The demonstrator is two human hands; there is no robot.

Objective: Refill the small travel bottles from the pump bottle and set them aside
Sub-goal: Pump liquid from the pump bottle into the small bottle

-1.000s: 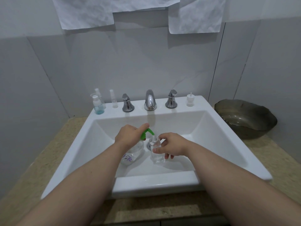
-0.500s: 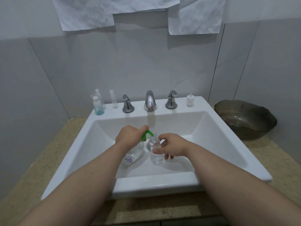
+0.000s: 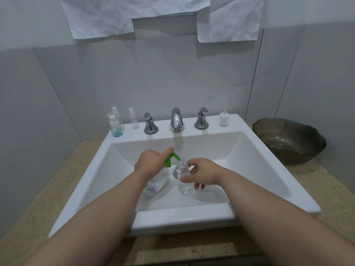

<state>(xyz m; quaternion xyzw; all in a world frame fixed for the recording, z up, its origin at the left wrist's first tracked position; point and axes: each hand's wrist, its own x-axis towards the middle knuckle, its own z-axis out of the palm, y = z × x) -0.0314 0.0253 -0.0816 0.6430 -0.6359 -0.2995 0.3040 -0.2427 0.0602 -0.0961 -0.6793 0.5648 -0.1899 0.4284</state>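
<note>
A clear pump bottle (image 3: 156,184) with a green pump head (image 3: 172,158) and purple writing stands in the white sink (image 3: 249,169). My left hand (image 3: 151,163) grips its neck, with the index finger laid over the pump head. The spout points at the mouth of a small clear travel bottle (image 3: 183,179), which my right hand (image 3: 201,173) holds upright by thumb and fingers. On the sink's back left ledge stand a small bottle with blue liquid (image 3: 114,125) and two clear spray bottles (image 3: 133,119). A white pump cap (image 3: 222,120) stands on the back right ledge.
A chrome faucet (image 3: 176,120) with two handles sits on the back ledge. A dark glass bowl (image 3: 288,140) rests on the speckled counter (image 3: 38,198) to the right of the sink. White paper sheets (image 3: 228,20) hang on the grey tiled wall.
Hardly anything differs: both hands stay on their bottles in the sink, and my left index finger stays on the green pump head.
</note>
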